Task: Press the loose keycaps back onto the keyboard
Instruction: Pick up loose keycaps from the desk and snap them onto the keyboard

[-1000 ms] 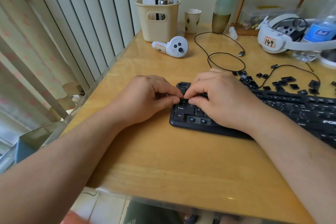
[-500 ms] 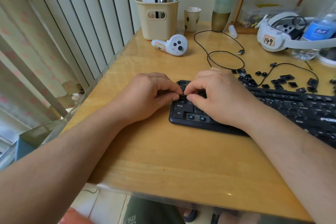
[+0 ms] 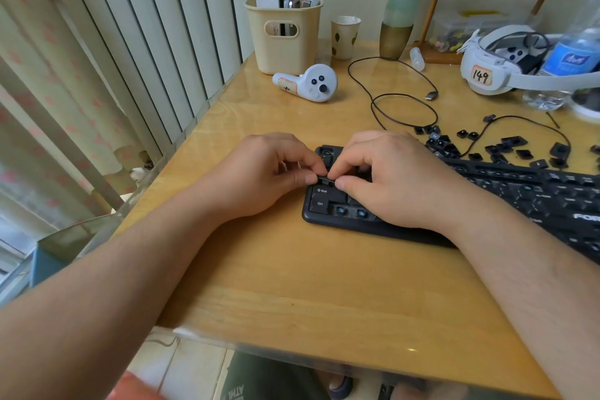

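Note:
A black keyboard (image 3: 519, 195) lies across the right half of the wooden desk (image 3: 292, 269), with bare switch posts showing near its Ctrl key. My left hand (image 3: 259, 175) and my right hand (image 3: 393, 178) meet over its left end. Thumb and forefinger of each hand pinch one long black keycap (image 3: 324, 178) just above the Shift key. Several loose black keycaps (image 3: 506, 149) lie scattered on the desk behind the keyboard.
A white controller (image 3: 308, 84), a beige bin (image 3: 285, 29), a paper cup (image 3: 344, 36) and a tall vase (image 3: 401, 6) stand at the back. A black cable (image 3: 402, 101) loops mid-desk. A headset (image 3: 506, 65) and water bottle (image 3: 571, 55) sit back right. Vertical blinds line the desk's left side.
Both hands stay at the keyboard's left end; the fingertips have shifted slightly and now hold the long keycap between them just above Shift.

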A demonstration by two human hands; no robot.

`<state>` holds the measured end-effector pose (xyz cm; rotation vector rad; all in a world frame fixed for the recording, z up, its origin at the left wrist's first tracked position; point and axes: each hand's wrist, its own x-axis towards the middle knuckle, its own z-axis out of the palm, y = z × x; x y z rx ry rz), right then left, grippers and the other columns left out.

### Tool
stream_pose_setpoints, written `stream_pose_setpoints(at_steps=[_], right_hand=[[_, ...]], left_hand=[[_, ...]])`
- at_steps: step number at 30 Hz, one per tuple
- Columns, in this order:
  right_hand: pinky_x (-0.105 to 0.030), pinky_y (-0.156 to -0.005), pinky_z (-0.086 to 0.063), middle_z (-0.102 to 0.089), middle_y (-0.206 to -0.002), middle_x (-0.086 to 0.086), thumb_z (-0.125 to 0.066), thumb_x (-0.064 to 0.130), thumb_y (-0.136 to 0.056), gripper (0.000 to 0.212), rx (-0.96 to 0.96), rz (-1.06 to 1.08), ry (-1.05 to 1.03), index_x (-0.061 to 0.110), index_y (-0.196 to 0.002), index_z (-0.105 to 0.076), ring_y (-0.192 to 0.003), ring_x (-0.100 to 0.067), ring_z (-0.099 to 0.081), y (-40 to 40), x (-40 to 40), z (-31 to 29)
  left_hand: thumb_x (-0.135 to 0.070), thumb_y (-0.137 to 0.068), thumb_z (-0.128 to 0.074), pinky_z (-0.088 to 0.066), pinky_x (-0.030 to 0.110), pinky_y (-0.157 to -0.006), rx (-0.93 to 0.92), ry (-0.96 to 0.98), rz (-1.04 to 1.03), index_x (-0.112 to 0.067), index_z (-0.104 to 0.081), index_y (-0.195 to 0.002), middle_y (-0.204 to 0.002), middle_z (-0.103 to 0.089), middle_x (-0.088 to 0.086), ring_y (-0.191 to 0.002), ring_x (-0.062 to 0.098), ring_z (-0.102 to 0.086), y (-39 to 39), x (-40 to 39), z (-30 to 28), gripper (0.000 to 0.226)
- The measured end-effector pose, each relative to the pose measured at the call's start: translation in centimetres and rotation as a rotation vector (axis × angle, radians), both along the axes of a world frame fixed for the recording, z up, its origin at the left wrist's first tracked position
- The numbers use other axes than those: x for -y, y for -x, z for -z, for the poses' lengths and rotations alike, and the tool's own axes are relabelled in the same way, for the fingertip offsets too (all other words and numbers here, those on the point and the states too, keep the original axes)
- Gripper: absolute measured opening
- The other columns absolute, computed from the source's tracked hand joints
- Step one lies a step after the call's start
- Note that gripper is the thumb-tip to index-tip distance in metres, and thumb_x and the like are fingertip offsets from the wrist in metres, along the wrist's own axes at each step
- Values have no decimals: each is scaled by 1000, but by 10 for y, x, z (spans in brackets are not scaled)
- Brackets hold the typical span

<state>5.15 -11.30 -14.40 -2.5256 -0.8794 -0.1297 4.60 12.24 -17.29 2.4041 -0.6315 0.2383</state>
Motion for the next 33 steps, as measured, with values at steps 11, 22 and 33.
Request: stream_pose_setpoints(at_steps=[11,22,33], right_hand=[[-14,-76,-37,-65,-98,15,-74,24,-92,15,-74,10,-13,38,-94,-78,-90,0,-54,3,-4,-2],[-12,-72,-34,-63,-100,17,-71,26,-94,18,-158,42,24,41,-98,-79,-90,5,-52,3,-4,-9],[-15,-76,-33,-58,-99,15,-58,12,-95,47,-241,47,72,54,-109,-74,-94,3,-46,1,5,-17]], left_hand=[[-24,-90,-81,-58,42,-93,-367,215,-21,-33,-81,-97,-92,-78,1,-93,27,-71,1,1,-12,12],[-26,-90,-81,-49,22,-81,-463,212,-52,-31,-79,-102,-83,-72,-9,-79,3,-63,0,5,-19,13],[-15,-80,-79,-49,36,-97,-631,223,-251,-25,-81,-79,-87,-77,-1,-100,23,-67,-10,23,-30,11]])
